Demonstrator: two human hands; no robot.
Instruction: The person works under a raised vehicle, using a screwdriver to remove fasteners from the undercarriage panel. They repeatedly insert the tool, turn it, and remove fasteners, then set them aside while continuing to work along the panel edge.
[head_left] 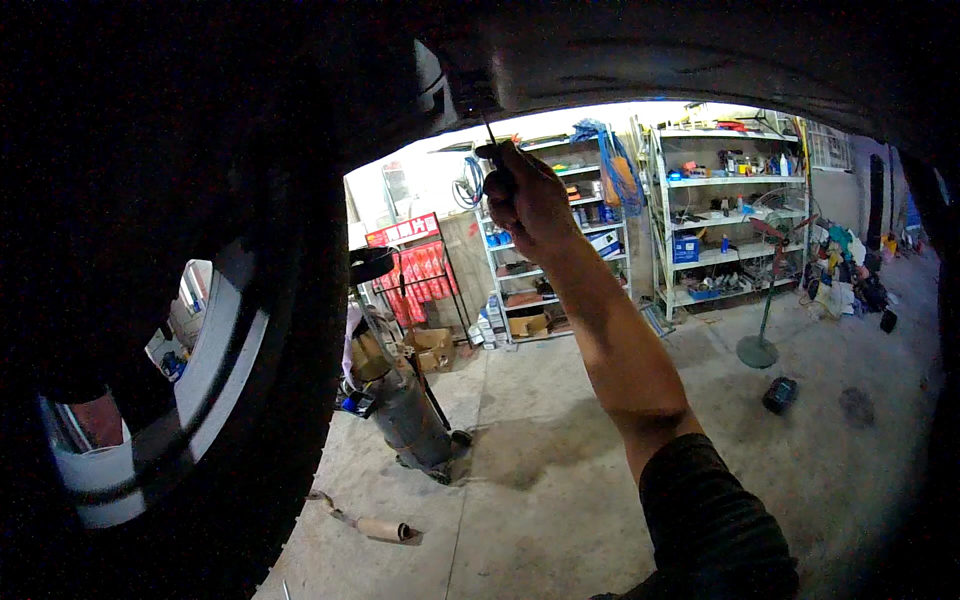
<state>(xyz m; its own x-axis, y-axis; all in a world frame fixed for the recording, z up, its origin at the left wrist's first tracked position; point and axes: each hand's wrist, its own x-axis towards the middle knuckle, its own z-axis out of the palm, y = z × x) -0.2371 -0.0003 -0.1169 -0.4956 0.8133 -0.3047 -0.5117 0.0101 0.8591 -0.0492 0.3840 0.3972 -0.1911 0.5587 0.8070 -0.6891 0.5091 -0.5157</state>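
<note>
My right hand [532, 205] is raised in the upper middle, its forearm coming up from the lower right out of a dark sleeve [705, 515]. Its fingers are wrapped round the dark handle of what looks like a screwdriver [493, 152]. The thin shaft points up at the shadowed underside of a vehicle's dark body panel [620, 75]. Whether the tip touches the panel I cannot tell. A large wheel [222, 375], mostly in deep shadow with light on its rim, fills the left side. My left hand does not show.
Beyond stand metal shelves [735, 180] of bottles and parts, and a grey wheeled tank [412, 420]. On the concrete floor lie an exhaust muffler [383, 529] and a dark boxy object [780, 395], near a green pedestal fan [758, 350]. Clutter [845, 275] is heaped far right.
</note>
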